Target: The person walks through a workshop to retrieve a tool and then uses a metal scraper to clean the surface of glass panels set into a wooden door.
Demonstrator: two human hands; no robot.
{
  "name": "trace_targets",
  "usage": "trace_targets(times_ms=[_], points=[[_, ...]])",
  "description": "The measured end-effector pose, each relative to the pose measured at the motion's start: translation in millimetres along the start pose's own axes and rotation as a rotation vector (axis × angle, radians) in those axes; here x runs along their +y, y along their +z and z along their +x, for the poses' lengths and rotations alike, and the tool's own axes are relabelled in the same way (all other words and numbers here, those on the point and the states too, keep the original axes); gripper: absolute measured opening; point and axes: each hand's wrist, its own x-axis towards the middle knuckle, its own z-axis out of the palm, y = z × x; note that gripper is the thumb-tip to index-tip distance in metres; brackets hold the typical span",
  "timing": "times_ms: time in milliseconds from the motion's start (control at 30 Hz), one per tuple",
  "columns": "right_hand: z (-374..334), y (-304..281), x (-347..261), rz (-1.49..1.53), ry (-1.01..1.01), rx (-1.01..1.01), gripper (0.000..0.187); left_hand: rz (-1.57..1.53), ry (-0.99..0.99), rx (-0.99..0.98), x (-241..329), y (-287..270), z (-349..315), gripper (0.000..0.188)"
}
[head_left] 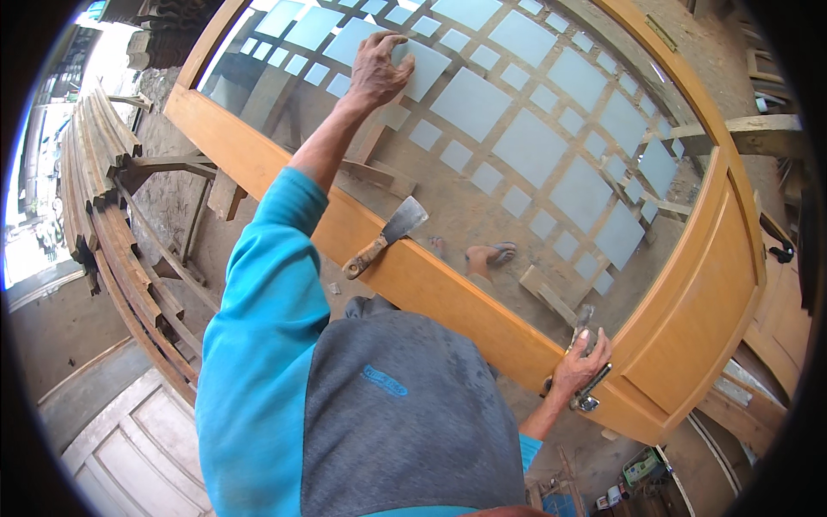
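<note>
Above a dusty floor (pixel 724 65), a glazed door (pixel 491 302) lies beneath the left hand (pixel 379 71), fingers bent and parted. The right hand (pixel 581 366) grips a small tool (pixel 586 317); a putty knife (pixel 392 233) lies aslant between them.

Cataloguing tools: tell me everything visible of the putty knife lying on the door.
The putty knife has a smudged, flared, grey, metal-looking blade and a worn, brownish, wood-like handle, darker at the butt. It lies unheld across the door's orange-brown rail, blade tip reaching over the glass, butt toward the person's side.
</note>
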Motion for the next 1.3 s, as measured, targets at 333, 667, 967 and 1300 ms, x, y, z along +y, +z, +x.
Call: trace_targets(times_ms=[333,667,967,1300], points=[[-3,-2,-1,-0.029,-0.01,-0.004,0.043,-0.493,-0.638,0.785,-70,-182,-176,0.038],[1,-3,1,-0.089,-0.011,-0.051,0.047,-2.169,-0.913,0.1,-36,-18,-371,0.056],[2,-4,2,-0.236,-0.09,-0.147,0.051,-2.657,-0.793,0.065,30,-4,-229,0.068],[-1,1,-1,-0.276,-0.081,-0.171,0.048,-2.965,-0.395,-0.184,36,30,-184,0.082]])
